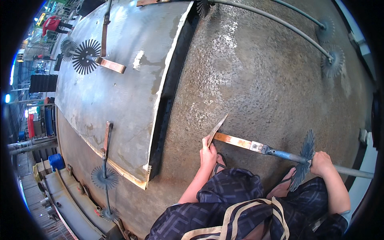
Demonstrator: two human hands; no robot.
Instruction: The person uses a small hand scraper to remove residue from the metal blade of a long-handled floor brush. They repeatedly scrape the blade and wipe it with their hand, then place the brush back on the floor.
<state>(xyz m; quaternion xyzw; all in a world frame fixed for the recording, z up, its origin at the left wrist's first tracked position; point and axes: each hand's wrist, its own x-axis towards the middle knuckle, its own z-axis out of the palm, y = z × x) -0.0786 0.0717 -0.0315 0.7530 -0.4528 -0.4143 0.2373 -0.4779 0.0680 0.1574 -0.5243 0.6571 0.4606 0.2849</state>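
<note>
My left hand (208,154) is closed round a thin, pale flat piece with a pointed tip (219,125), held at the end of a copper-coloured bar (233,140). That bar is bolted to a long grey metal rod (286,155), which runs off to the right. Farther along, my right hand (322,163) wraps round the rod beside a dark slotted disc (307,154). The disc stands edge-on to me, and its slots spread like a fan. What the flat piece is made of I cannot tell.
A large grey metal sheet (128,80) lies at the left on a dark frame. On it rests a similar rod with a slotted disc (87,57). More rods and discs (333,61) lie at the far right on the rough wet floor (240,80). A person in red (51,25) stands far left.
</note>
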